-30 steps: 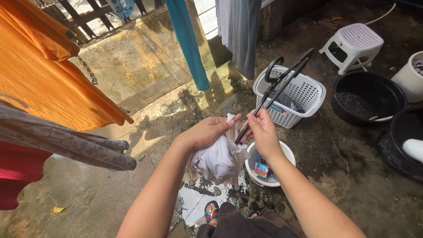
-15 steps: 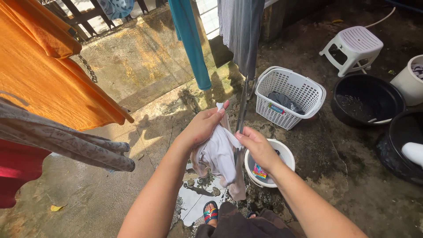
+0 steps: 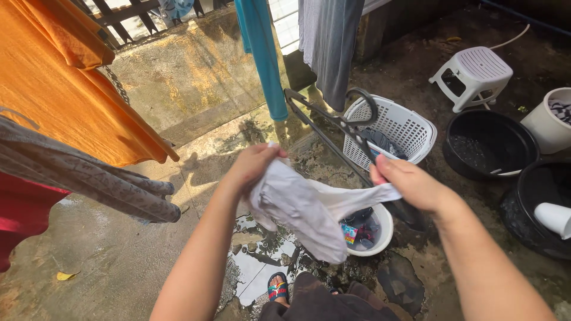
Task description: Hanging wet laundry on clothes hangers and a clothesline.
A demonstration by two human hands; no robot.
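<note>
Head view: our left hand [image 3: 253,166] grips one end of a white wet garment [image 3: 309,211], and our right hand [image 3: 410,184] pinches the other end together with a dark clothes hanger [image 3: 333,128]. The cloth hangs stretched between them above a small white bucket [image 3: 380,235]; a white laundry basket [image 3: 404,128] stands beyond.

Both hands, left [image 3: 253,166] and right [image 3: 410,184], stretch a white garment [image 3: 303,208] above a white bucket [image 3: 380,235]
</note>
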